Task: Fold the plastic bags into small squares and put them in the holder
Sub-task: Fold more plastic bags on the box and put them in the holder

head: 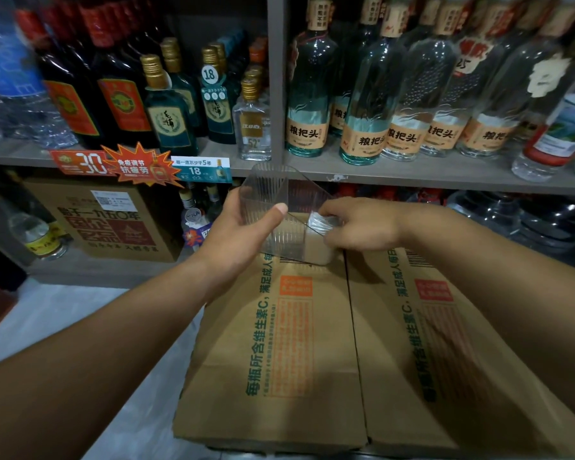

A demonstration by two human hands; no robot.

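Observation:
A clear ribbed plastic holder is tilted above the far end of a cardboard box. My left hand grips it from the left side, thumb across its front wall. My right hand pinches a small folded square of clear plastic bag at the holder's right opening, partly inside it. The bag's far part is hidden by my fingers.
Two cardboard boxes with green and orange print lie side by side below my arms. Behind stand shelves crowded with glass bottles and price tags. More boxes and large water jugs sit on the lower shelf. Grey floor shows at left.

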